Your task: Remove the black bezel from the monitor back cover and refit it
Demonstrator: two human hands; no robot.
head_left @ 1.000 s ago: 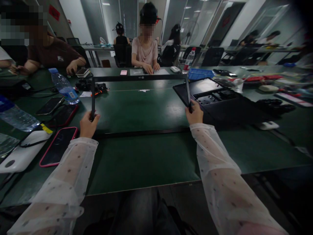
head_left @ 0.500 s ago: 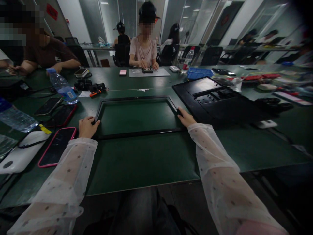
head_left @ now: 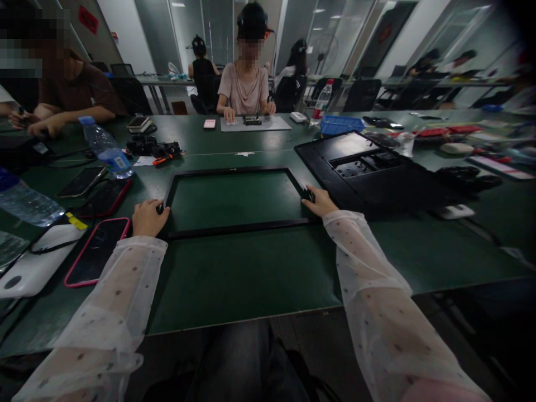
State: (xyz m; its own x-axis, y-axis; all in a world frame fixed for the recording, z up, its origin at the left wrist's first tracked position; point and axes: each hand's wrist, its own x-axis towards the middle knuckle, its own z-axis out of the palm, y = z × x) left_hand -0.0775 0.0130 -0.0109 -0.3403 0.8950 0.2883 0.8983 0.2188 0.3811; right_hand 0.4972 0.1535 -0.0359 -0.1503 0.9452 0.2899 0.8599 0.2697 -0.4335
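Observation:
A thin black rectangular screen bezel (head_left: 243, 228) lies on the green table (head_left: 251, 273) in front of me, and the tabletop shows through its opening. My left hand (head_left: 148, 218) is closed around its left side, the thumb on the inner edge. At the right side, my right hand (head_left: 322, 202) pinches the bezel between thumb and fingers, with a small dark gap showing between them. Just beyond that hand lies a large black plastic back cover (head_left: 402, 190) with a rectangular recess. Sheer white dotted sleeves cover both my forearms.
Phones, including one in a pink-edged case (head_left: 98, 252), a white power bank (head_left: 37, 268) and a water bottle (head_left: 106, 148) lie or stand at left. A blue basket (head_left: 341, 125) sits behind the cover. Across the table, a person (head_left: 245, 89) works over a mat.
My right hand's thumb and fingers have parted slightly at the bezel's right side. The bezel has shifted very little. Opposite, the other person's hands have moved apart.

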